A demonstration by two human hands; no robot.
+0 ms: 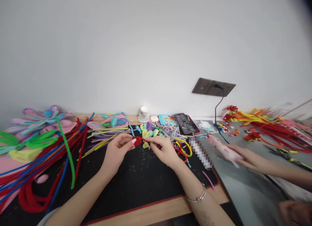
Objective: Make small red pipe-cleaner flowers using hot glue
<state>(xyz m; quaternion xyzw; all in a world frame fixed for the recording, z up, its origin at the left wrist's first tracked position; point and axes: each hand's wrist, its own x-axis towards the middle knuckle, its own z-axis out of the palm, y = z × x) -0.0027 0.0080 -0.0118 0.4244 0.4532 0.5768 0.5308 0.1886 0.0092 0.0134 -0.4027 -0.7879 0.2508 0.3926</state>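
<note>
Over the black mat [136, 183], my left hand [120, 148] pinches a red pipe cleaner [137, 141] wound into a small flat disc. A short red length runs from the disc to my right hand [162, 149], whose thumb and fingers are closed on its end. The fingertips partly hide both grips. Just behind my hands lie yellow pipe-cleaner petals [147, 133] and a pile of pastel twisted pieces [170, 128]. Loops of yellow pipe cleaner [187, 148] rest beside my right wrist.
Bundled pipe cleaners [36, 174] and a pastel flower [45, 118] fill the left. Phones [184, 123] and a paper cup [144, 113] stand at the back. At right, a co-worker's hand [247, 156] holds a blurred pale pink tool [226, 152]; pliers [284, 153] lie beyond, near a cord [215, 115].
</note>
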